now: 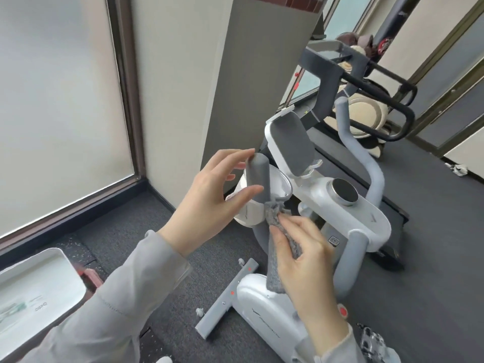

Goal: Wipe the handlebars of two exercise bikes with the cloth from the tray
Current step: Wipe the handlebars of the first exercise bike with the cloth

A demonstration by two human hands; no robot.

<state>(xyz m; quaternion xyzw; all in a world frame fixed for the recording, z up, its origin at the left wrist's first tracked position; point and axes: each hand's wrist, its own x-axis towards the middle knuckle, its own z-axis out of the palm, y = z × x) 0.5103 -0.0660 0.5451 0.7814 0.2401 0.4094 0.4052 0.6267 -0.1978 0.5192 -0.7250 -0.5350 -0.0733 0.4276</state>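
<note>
The white tray (39,281) sits at the floor's left edge. The right hand (303,260) pinches the cloth (275,258) around the upright handlebar (259,179); the left hand (209,203) fingers spread at its tip.

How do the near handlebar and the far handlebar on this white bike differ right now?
The near handlebar has the left hand around its tip and the cloth, held by the right hand, at its base; the far handlebar is untouched. Near looks darker grey, far paler. Both are padded and point upward.
</note>
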